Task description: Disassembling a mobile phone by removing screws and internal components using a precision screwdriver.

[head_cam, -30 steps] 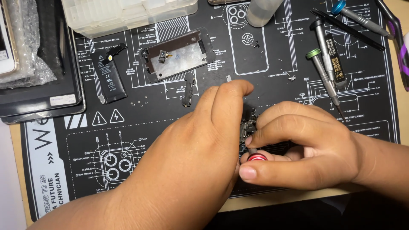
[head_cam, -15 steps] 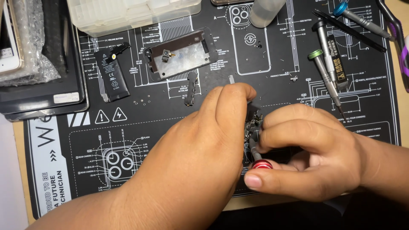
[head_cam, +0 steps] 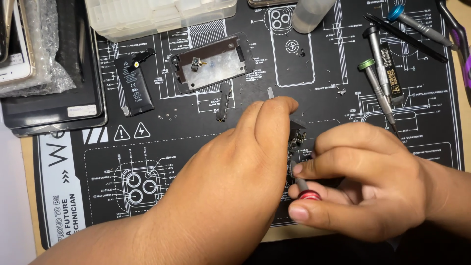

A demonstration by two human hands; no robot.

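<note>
Since a second ago both hands have shifted slightly right on the black repair mat (head_cam: pixel 162 147), the right hand (head_cam: pixel 363 181) lifting a little. Its fingers are closed on a red-capped screwdriver (head_cam: pixel 305 189), while the left hand (head_cam: pixel 235 172) presses fingertips onto a small dark part (head_cam: pixel 296 135), seemingly a phone component, mostly hidden. A metal-backed frame (head_cam: pixel 213 64) lies farther away, left.
</note>
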